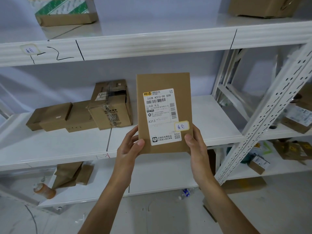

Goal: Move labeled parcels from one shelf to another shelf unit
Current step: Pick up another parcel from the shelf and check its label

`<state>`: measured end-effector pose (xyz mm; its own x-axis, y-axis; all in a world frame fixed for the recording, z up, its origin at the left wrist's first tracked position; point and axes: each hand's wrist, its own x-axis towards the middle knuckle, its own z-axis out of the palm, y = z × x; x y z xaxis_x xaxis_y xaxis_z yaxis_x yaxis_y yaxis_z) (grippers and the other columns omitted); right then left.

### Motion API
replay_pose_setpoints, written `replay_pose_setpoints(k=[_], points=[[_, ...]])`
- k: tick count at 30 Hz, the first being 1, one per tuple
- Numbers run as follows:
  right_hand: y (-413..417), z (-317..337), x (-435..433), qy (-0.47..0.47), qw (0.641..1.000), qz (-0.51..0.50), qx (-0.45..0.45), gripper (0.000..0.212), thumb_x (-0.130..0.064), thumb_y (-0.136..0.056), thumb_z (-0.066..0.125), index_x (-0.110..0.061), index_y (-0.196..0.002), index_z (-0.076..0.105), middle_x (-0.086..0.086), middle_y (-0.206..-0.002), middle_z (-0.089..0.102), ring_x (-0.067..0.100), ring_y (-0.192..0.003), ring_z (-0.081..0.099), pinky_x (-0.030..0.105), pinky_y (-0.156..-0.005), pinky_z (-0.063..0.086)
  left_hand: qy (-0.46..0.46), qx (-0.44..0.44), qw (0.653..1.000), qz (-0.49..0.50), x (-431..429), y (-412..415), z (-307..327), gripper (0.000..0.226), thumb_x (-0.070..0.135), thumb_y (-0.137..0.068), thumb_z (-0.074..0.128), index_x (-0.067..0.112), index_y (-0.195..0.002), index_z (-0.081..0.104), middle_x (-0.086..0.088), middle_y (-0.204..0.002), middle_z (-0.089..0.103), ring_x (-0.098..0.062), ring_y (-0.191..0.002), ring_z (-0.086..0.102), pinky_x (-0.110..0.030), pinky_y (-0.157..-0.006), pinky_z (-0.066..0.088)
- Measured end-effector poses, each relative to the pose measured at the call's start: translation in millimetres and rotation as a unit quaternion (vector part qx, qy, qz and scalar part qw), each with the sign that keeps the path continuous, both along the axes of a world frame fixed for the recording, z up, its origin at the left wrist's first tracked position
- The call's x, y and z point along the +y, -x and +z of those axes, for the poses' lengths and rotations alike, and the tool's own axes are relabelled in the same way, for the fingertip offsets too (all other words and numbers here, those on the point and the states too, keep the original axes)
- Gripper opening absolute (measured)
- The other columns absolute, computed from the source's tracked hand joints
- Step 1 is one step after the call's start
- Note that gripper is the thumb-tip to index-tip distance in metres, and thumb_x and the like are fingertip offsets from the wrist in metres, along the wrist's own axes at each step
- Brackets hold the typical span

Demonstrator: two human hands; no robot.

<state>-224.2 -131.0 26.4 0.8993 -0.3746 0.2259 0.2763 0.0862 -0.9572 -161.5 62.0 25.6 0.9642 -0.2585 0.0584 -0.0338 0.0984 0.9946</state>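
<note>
A flat brown cardboard parcel (163, 81) stands upright in front of me, its white shipping label and a small handwritten yellow-edged sticker facing me. My left hand (129, 146) grips its lower left corner, thumb on the front. My right hand (196, 144) grips its lower right corner the same way. The parcel hangs in the air before the middle shelf (211, 119) of a white shelf unit, not touching the board.
Several brown boxes (81, 114) lie at the middle shelf's left. Above, a top shelf (152, 46) carries a green-striped box (64, 10) and another box (260, 5). A second shelf unit (273, 105) with parcels stands right. Bottles (185, 193) lie on the floor.
</note>
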Motion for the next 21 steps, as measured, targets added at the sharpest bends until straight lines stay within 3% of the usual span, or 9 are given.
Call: replay_pose_setpoints(k=[3, 8, 11, 15, 21], points=[[-6.5, -1.5, -3.9, 0.006, 0.999, 0.021, 0.023, 0.066, -0.045, -0.090, 0.061, -0.020, -0.150, 0.048, -0.010, -0.134, 0.070, 0.005, -0.126, 0.063, 0.014, -0.095, 0.049, 0.005, 0.014, 1.000, 0.012, -0.4, -7.5, -3.3, 0.079, 0.057, -0.072, 0.068, 0.028, -0.145, 0.058, 0.005, -0.121, 0.077, -0.016, -0.116, 0.072, -0.047, -0.105, 0.055], [-26.2, -5.0, -14.5, 0.024, 0.996, 0.042, 0.070, 0.063, -0.044, -0.090, 0.061, -0.027, -0.149, 0.048, -0.010, -0.132, 0.071, 0.001, -0.120, 0.066, 0.010, -0.090, 0.050, -0.004, 0.040, 0.999, 0.020, -7.3, -29.3, -9.4, 0.083, 0.057, -0.071, 0.068, 0.020, -0.145, 0.058, 0.000, -0.118, 0.079, -0.026, -0.119, 0.070, -0.048, -0.101, 0.057], [-40.4, -9.1, -20.1, 0.041, 0.993, 0.034, 0.106, 0.061, -0.047, -0.090, 0.057, -0.031, -0.149, 0.049, -0.011, -0.135, 0.069, 0.003, -0.124, 0.063, 0.020, -0.099, 0.049, -0.018, 0.059, 0.998, 0.018, -14.9, -43.1, -13.9, 0.076, 0.052, -0.076, 0.068, 0.020, -0.144, 0.058, 0.002, -0.113, 0.080, -0.024, -0.119, 0.069, -0.049, -0.103, 0.056], [-54.0, -10.2, -23.1, 0.059, 0.986, 0.031, 0.153, 0.057, -0.047, -0.089, 0.051, -0.038, -0.144, 0.052, -0.016, -0.132, 0.069, 0.000, -0.124, 0.061, 0.030, -0.108, 0.045, -0.044, 0.091, 0.995, 0.013, -21.4, -58.9, -23.1, 0.046, 0.035, -0.098, 0.062, 0.027, -0.143, 0.058, -0.003, -0.125, 0.074, -0.026, -0.126, 0.065, -0.051, -0.110, 0.051], [-65.0, -9.5, -14.4, 0.080, 0.975, 0.016, 0.204, 0.059, -0.051, -0.085, 0.046, -0.043, -0.143, 0.052, -0.018, -0.134, 0.067, 0.008, -0.129, 0.058, 0.043, -0.117, 0.041, -0.057, 0.102, 0.993, 0.003, -19.3, -66.2, -18.1, 0.046, 0.033, -0.102, 0.058, 0.028, -0.148, 0.055, -0.002, -0.131, 0.071, -0.025, -0.131, 0.060, -0.050, -0.117, 0.044]])
